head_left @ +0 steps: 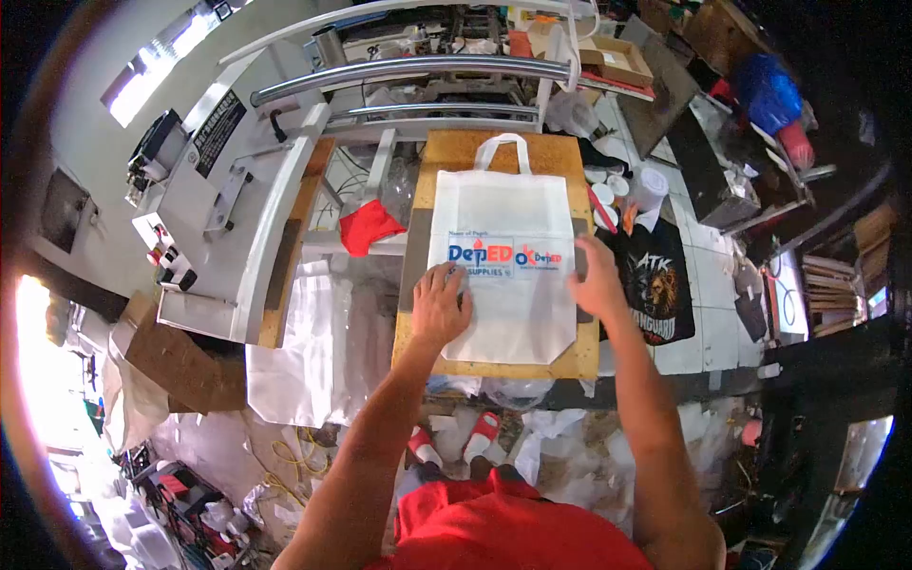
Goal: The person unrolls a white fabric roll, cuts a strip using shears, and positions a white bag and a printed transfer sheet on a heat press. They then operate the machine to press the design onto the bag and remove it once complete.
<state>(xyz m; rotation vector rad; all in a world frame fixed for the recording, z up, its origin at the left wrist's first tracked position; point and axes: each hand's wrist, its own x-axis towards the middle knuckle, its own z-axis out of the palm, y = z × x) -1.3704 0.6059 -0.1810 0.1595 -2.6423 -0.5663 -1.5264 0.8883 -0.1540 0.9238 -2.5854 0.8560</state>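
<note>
A white tote bag (508, 323) lies flat on a wooden board (446, 147), its handle loop pointing away from me. Blue and red lettering runs across its middle. My left hand (440, 302) rests on the bag's left side, just below the print, fingers spread. At the bag's right edge is my right hand (597, 280), fingers apart and curved, beside the print's right end. Neither hand has anything gripped in it.
Metal rollers (418, 74) span a white frame behind the board. A red cloth (370, 228) and white bags (302, 351) are at the left. To the right are a black printed shirt (655, 285) and white containers (650, 190). Scraps cover the floor.
</note>
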